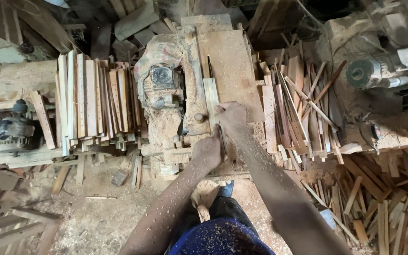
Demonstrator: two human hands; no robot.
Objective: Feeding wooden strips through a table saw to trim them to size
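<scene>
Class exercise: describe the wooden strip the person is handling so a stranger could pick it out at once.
Find the sawdust-covered saw table in the middle, beside the dusty motor. The pale strip lies lengthwise on it, under the right hand, with the left hand at its near end. Unlike the stacked slats and the scrap pile, it lies alone.

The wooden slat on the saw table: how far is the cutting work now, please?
Already done, it seems: thin offcuts are heaped right of the saw table. In hand: the right hand and left hand press one wooden slat flat on the table. Possibly left: a stack of similar slats on the left bench; cut or uncut, I cannot tell.
</scene>
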